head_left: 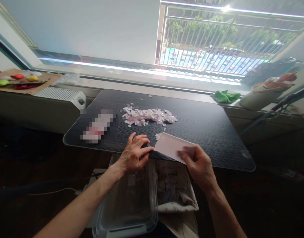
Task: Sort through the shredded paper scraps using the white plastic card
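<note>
In the head view, my right hand (200, 165) pinches a thin, pale pinkish-white sheet (175, 145) by its right end, thumb on top. The sheet is held tilted just over the front edge of the black table. My left hand (135, 152) is at the sheet's left corner, its forefinger tip at or touching that corner. Its fingers are bent and spread apart. A few small pale flakes (158, 136) show at the sheet's far left edge. Beyond both hands lies a long heap of small white and pinkish cut pieces (149, 115).
The black wood-grain table (201, 122) has a blurred-out item (98, 127) at its left. Below its front edge are a clear plastic bin (127, 205) and a pale bag (176, 206) with dark contents. A green cloth (225, 96) lies on the windowsill; a radiator (61, 96) stands left.
</note>
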`<state>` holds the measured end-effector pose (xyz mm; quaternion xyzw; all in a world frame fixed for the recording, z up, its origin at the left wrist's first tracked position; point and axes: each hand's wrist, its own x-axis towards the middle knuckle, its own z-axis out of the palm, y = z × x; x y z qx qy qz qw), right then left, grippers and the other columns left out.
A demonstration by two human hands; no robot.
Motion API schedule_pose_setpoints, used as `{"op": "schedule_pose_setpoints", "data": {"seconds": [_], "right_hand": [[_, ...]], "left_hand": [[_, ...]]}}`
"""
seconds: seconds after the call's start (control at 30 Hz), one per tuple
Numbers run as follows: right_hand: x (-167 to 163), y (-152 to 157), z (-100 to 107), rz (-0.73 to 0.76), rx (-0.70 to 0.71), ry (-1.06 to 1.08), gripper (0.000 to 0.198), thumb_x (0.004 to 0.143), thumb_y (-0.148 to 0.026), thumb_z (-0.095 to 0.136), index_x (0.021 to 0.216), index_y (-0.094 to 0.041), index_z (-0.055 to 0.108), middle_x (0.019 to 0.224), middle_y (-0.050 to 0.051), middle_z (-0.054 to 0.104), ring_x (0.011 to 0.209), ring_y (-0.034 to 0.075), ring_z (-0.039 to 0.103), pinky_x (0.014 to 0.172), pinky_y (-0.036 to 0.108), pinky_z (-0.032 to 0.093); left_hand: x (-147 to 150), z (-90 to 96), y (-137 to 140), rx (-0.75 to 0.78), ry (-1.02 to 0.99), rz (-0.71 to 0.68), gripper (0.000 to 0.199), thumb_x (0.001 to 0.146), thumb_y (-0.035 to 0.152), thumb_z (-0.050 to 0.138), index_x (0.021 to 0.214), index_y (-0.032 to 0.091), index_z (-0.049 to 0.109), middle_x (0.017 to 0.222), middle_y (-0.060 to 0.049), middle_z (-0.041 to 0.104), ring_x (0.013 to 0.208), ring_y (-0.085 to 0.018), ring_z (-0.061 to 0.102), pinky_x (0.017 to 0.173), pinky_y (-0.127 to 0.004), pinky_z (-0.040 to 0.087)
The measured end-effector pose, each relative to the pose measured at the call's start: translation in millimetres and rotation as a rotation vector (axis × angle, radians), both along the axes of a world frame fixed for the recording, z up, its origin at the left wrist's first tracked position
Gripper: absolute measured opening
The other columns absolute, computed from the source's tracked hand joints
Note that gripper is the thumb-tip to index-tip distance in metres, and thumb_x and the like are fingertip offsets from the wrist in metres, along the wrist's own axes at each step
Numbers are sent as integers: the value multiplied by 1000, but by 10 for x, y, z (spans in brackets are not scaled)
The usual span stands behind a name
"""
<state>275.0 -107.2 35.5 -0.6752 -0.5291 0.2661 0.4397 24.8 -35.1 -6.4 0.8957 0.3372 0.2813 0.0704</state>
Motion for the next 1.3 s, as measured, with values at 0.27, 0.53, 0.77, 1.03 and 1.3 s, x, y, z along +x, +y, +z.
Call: {"op": "schedule_pose_setpoints", "data": {"seconds": [0.27,0.53,0.77,1.03,1.3], "right_hand": [[46,15,28,-62,30,-87,25,81,-44,65,92,-21,63,73,1,68,62,17,62,61,28,47],[22,62,-20,-114,10,5,29,76,-45,69,91,-21,62,75,2,68,65,19,61,62,29,47],[-183,186,-214,-81,-106,229,28,71,-44,69,82,-20,61,68,0,62,62,17,55,57,28,44],[-411,64,-234,36,-161,424,23,72,-37,69,84,-19,65,71,-1,66,64,17,56,57,26,45],[-239,293,-226,-60,-73,304,27,69,-40,71,84,-20,62,71,0,66,64,18,58,59,29,46]], "left_hand": [[11,6,1,-6,-36,7,24,85,20,55,101,25,72,110,-7,65,122,-28,54,116,-58,25],[-211,110,28,51,-50,173,18,86,22,54,91,24,71,107,-6,65,120,-27,55,115,-57,26],[-285,19,351,63,-195,360,16,83,23,54,85,21,71,93,-6,68,106,-26,61,100,-48,44],[-258,-28,329,71,-212,369,16,83,21,55,84,20,70,91,-5,70,105,-26,61,102,-48,42],[-266,-25,340,56,-204,369,17,84,23,55,85,20,71,90,-6,70,105,-26,61,102,-49,41]]}}
